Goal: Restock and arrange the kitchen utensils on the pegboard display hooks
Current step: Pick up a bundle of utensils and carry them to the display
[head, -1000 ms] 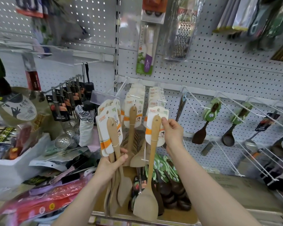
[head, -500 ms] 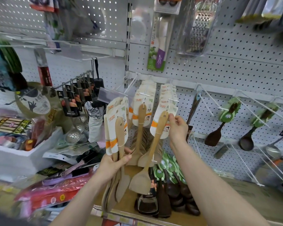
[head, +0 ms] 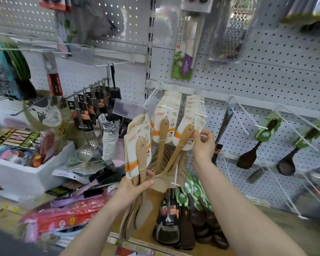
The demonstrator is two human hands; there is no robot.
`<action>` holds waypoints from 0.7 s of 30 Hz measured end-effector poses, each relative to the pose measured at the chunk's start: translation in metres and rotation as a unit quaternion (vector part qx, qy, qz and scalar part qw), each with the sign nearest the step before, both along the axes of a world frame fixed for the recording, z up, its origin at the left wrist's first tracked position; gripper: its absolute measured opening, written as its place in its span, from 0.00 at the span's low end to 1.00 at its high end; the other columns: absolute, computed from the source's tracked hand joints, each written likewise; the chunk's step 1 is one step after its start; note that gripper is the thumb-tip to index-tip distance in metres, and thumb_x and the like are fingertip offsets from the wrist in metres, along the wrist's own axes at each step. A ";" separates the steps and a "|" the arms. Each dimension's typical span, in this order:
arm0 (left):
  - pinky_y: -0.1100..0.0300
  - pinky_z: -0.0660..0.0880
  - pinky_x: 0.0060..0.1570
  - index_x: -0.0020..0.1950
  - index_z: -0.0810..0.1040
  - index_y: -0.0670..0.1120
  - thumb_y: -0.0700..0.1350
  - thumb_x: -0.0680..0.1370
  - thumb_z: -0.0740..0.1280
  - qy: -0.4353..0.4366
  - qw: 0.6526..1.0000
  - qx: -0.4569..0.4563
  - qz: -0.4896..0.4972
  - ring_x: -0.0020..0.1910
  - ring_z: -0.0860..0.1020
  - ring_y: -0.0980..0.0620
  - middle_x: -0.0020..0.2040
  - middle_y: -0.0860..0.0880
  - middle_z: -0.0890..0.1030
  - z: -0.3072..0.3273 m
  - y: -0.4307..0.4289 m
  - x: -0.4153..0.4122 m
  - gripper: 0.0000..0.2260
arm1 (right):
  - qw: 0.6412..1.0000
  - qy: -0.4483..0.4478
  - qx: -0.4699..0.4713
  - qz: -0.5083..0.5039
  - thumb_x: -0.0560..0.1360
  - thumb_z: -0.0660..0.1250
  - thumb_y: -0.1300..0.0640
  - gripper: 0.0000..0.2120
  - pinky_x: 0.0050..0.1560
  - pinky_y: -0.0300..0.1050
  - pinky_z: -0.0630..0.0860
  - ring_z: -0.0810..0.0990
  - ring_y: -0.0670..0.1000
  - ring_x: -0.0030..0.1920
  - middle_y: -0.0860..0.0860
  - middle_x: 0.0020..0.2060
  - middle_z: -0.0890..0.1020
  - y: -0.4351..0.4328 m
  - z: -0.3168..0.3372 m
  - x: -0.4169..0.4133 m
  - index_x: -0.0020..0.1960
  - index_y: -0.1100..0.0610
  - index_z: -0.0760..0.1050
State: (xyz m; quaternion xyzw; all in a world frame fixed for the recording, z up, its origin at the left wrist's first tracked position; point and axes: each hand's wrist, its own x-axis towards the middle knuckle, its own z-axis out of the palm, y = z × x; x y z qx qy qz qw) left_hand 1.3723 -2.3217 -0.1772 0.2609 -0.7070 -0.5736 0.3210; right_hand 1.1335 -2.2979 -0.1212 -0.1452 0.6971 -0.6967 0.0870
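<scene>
The white perforated metal pegboard (head: 266, 74) fills the view behind both grips; its upper part, with its hanging packets, is smeared by blur. Well out to the left of the left grip sits a blocky white foam box (head: 17, 174), its contents too soft to name. Under the right grip, a heap of dark brown wooden spoons with round green tags (head: 207, 224) lies on the brown shelf (head: 149, 235), partly hidden by the right forearm.

The left hand (head: 131, 191) has its fingers and thumb curled firmly round the handles of a bundle of pale, smooth wooden spatulas on white-and-orange cards (head: 137, 145). The cards fan out above this grip. The flat blades hang below it, overlapping, so their number cannot be told.

The right hand (head: 201, 146) pinches the top of a single pale wooden spatula (head: 181, 143) and its glossy card between thumb and fingertips. The handle slants down and leftward from this grip, and its broad blade ends just beside the left thumb. Directly above the right grip a thin white wire hook (head: 199, 114) carries a stack of matching cards. Whether the pinched card sits on the hook cannot be told.
</scene>
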 end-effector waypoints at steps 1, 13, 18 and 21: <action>0.62 0.77 0.47 0.49 0.80 0.49 0.37 0.75 0.70 0.002 1.000 0.000 -0.011 0.40 0.81 0.54 0.39 0.52 0.82 0.000 0.003 -0.003 0.07 | 1.000 -0.010 0.011 -0.013 0.77 0.69 0.50 0.09 0.55 0.54 0.75 0.76 0.49 0.41 0.45 0.38 0.76 0.004 -0.002 0.001 0.50 0.52 0.70; 0.64 0.76 0.47 0.42 0.79 0.44 0.40 0.77 0.68 -0.036 0.998 -0.001 -0.048 0.42 0.83 0.55 0.37 0.49 0.85 -0.006 0.029 -0.024 0.04 | 0.929 0.116 0.024 0.351 0.73 0.74 0.49 0.11 0.48 0.42 0.78 0.80 0.47 0.44 0.48 0.42 0.81 0.052 0.032 0.087 0.50 0.54 0.77; 0.72 0.73 0.38 0.38 0.76 0.45 0.42 0.79 0.65 -0.059 0.996 -0.012 -0.071 0.36 0.83 0.54 0.34 0.45 0.83 0.007 0.035 -0.026 0.10 | 0.946 0.122 0.033 0.300 0.68 0.79 0.50 0.25 0.46 0.39 0.77 0.77 0.41 0.42 0.48 0.48 0.79 0.064 0.037 0.092 0.58 0.52 0.70; 0.66 0.77 0.37 0.39 0.75 0.44 0.43 0.80 0.64 -0.069 0.993 -0.006 -0.094 0.33 0.83 0.52 0.33 0.46 0.81 0.010 0.039 -0.027 0.10 | 0.958 0.131 0.064 0.248 0.66 0.79 0.49 0.27 0.47 0.42 0.77 0.77 0.45 0.43 0.49 0.49 0.79 0.071 0.034 0.089 0.58 0.52 0.69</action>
